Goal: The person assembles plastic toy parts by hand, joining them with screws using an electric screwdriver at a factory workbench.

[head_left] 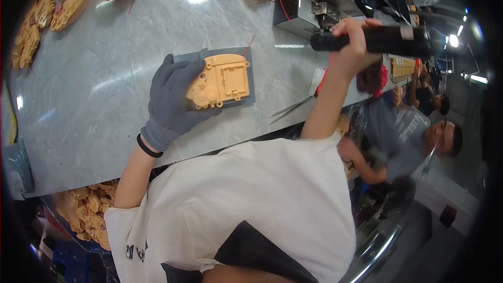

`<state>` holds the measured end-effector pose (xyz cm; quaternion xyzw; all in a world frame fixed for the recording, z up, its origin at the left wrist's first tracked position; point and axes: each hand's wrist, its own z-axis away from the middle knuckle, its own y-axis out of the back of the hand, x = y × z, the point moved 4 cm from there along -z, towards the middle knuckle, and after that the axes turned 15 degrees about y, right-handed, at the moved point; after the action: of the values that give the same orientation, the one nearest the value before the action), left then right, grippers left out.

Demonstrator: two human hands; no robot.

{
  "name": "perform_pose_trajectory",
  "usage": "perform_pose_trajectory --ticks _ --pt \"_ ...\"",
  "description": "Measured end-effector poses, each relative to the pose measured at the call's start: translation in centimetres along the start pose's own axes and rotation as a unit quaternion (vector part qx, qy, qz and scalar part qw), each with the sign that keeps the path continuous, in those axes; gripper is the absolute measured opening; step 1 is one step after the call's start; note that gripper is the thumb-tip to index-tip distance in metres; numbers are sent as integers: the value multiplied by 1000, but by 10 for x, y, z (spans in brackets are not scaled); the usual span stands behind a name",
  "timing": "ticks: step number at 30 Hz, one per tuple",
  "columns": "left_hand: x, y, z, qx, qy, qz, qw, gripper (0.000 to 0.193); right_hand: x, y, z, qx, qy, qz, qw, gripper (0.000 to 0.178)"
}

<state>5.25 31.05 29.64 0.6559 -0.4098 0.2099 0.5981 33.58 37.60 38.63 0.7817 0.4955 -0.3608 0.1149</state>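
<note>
My left hand (175, 91), in a grey knitted glove, grips the left side of a yellow plastic housing (237, 79). The housing lies flat on a dark grey pad (250, 92), its square frame and round bosses facing up. A thin red wire sticks out past its top right corner. My bare right hand (353, 42) is raised at the right, fingers wrapped round a black cylindrical tool that looks like an electric screwdriver (390, 40). The tool lies sideways, well apart from the housing, and its tip cannot be made out.
Several more yellow housings (68, 8) lie along the table's (89, 120) far and left edges. A metal-sided box device (314, 8) stands at the far right, with tweezers (288, 109) nearer me. A bin of yellow parts (89, 209) sits below left. Co-workers (408, 131) sit at the right.
</note>
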Motion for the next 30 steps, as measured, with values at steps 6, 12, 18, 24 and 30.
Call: perform_pose_trajectory --ticks 6,12,18,24,30 --pt "0 0 -1 -5 -12 4 1000 80 -43 -3 7 49 10 -99 994 37" --pt "2 1 2 -15 -6 11 1000 80 -50 38 13 27 -5 26 999 37" --pt "-2 -1 5 -21 1 10 1000 77 -53 66 29 61 -18 28 998 38" --pt "6 -5 4 8 -1 67 998 76 -72 80 33 85 -7 39 996 38" --pt "125 -25 38 -90 -210 30 973 70 -94 111 38 136 3 49 989 38"
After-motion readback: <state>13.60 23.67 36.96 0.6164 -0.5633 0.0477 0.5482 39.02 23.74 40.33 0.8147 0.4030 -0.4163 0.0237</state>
